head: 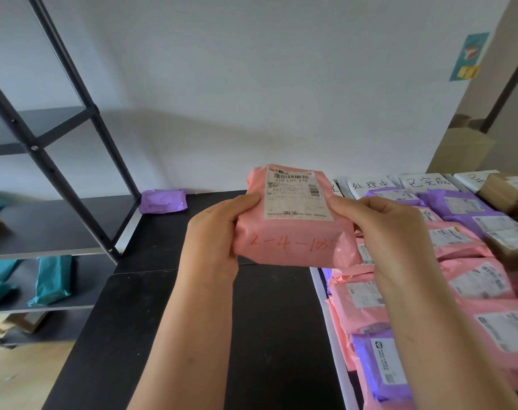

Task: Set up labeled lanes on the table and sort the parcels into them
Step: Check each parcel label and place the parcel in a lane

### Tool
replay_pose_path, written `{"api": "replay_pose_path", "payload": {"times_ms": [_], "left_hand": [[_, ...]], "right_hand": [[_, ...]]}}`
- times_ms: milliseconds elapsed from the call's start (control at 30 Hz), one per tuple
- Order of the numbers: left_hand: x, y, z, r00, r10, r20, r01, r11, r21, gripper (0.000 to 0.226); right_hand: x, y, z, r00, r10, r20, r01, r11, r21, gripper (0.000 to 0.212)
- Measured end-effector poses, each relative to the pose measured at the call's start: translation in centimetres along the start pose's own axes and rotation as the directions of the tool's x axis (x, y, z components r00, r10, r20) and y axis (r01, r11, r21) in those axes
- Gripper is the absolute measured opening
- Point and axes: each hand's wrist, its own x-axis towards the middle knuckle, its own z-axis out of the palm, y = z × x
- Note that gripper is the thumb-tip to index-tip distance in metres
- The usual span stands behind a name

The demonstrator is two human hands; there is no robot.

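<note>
One black tabletop [192, 335] lies below me, its right side filled with rows of pink and purple plastic parcels [473, 282] headed by white handwritten paper labels [426, 182]. Above it I hold a pink plastic mailer [293, 241] upright, left hand [213, 241] and right hand [390, 232] gripping its side edges.

The person's left hand [213, 232] and right hand [390, 232] are both bare, with slim fingers and smooth, rounded knuckles. Behind each hand the wrist is uncovered too, and a slender bare forearm follows: the left forearm [186, 335] below the left hand, the right forearm [435, 335] below the right hand, each widening gradually away from its wrist. Bare skin runs to the bottom edge of the view, so any clothing lies beyond it. The nails are too blurred to describe.
</note>
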Motion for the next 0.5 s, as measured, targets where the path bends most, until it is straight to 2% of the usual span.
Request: {"api": "replay_pose_path", "payload": {"times_ms": [67, 200, 300, 433, 500], "left_hand": [[0.0, -0.1, 0.0, 0.998, 0.059, 0.036, -0.061, 0.996, 0.066, 0.008], [-0.5, 0.3, 0.2, 0.961, 0.258, 0.095, -0.269, 0.954, 0.133, 0.041], [-0.9, 0.8, 0.1, 0.937, 0.306, 0.168, -0.332, 0.931, 0.152, 0.026], [-1.8, 1.1, 0.2, 0.927, 0.341, 0.154, -0.369, 0.903, 0.222, 0.047], [-2.1, 1.2, 0.4, 0.925, 0.364, 0.106, -0.379, 0.895, 0.236, 0.042]], "right_hand": [[0.3, -0.1, -0.1, 1.0, 0.012, -0.017, -0.012, 1.0, 0.028, 0.031], [1.0, -0.3, -0.3, 0.999, 0.012, -0.044, -0.009, 0.997, 0.074, 0.021], [1.4, -0.4, -0.2, 0.999, 0.021, -0.05, -0.015, 0.993, 0.115, 0.015], [1.3, -0.7, -0.1, 0.998, 0.042, -0.039, -0.037, 0.99, 0.136, 0.021], [1.1, -0.7, -0.3, 1.0, 0.031, -0.005, -0.03, 0.993, 0.113, 0.015]]}}
